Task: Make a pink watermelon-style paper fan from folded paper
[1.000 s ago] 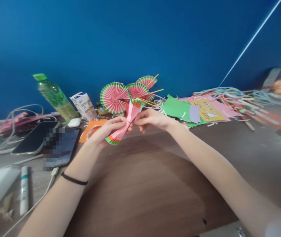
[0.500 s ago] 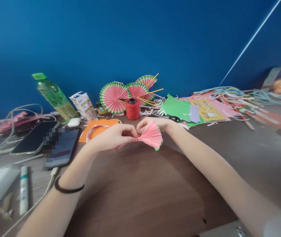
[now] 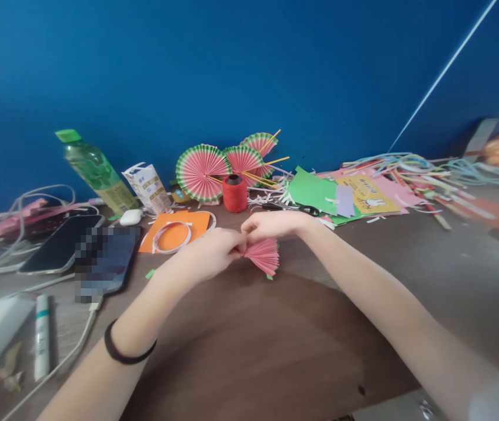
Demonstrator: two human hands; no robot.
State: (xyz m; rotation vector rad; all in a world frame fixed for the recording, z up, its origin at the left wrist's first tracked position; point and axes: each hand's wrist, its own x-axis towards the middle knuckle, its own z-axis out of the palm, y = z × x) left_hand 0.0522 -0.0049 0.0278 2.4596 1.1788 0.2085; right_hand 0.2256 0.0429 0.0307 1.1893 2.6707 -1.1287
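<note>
Both hands meet over the middle of the brown table, around a pleated pink paper fan (image 3: pixel 263 256) with a bit of green at its edge. My left hand (image 3: pixel 220 251) pinches the fan at its gathered middle. Right beside it, my right hand (image 3: pixel 269 227) has its fingers closed at the same spot; whether it grips the paper or a thread there is hidden. Only the fan's right half shows, spread below my right hand. Just behind the hands stands a red thread spool (image 3: pixel 234 196). Finished pink-and-green round fans (image 3: pixel 203 173) on sticks lean at the wall.
At left are a green bottle (image 3: pixel 97 172), a carton (image 3: pixel 147 188), phones (image 3: pixel 62 245), a marker (image 3: pixel 42 339) and cables. A tape roll (image 3: pixel 156 240) lies on orange paper (image 3: pixel 203 220). Scissors (image 3: pixel 308 209), green paper (image 3: pixel 310 192) and coloured strips (image 3: pixel 424 169) lie at right.
The fan has tipped downward, its spread half now lower and partly under my right hand. My left hand has turned and moved slightly right, uncovering the tape roll.
</note>
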